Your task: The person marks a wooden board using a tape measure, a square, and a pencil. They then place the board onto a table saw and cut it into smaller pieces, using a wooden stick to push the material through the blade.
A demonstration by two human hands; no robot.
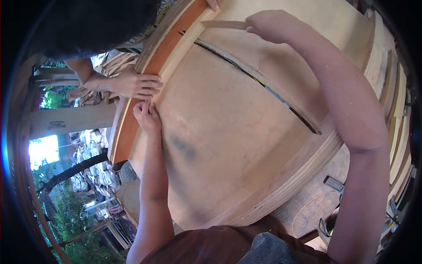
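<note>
My right hand is closed around one end of a narrow tan stick, which looks like wood. Its far end reaches a pale wooden strip beside an orange-brown curved band. My left hand rests at the lower part of that strip with its fingers curled in. Whatever they pinch, if anything, is too small to make out. Just above it, another person's hand lies flat across the band and strip. Two small dark pins stick up from the band.
Below my arms is a broad curved wooden panel. A long dark slot crosses it, with yellow and grey showing inside. At the top edge are another person's fingers. Curved boards are stacked at right; a dark-haired head leans in.
</note>
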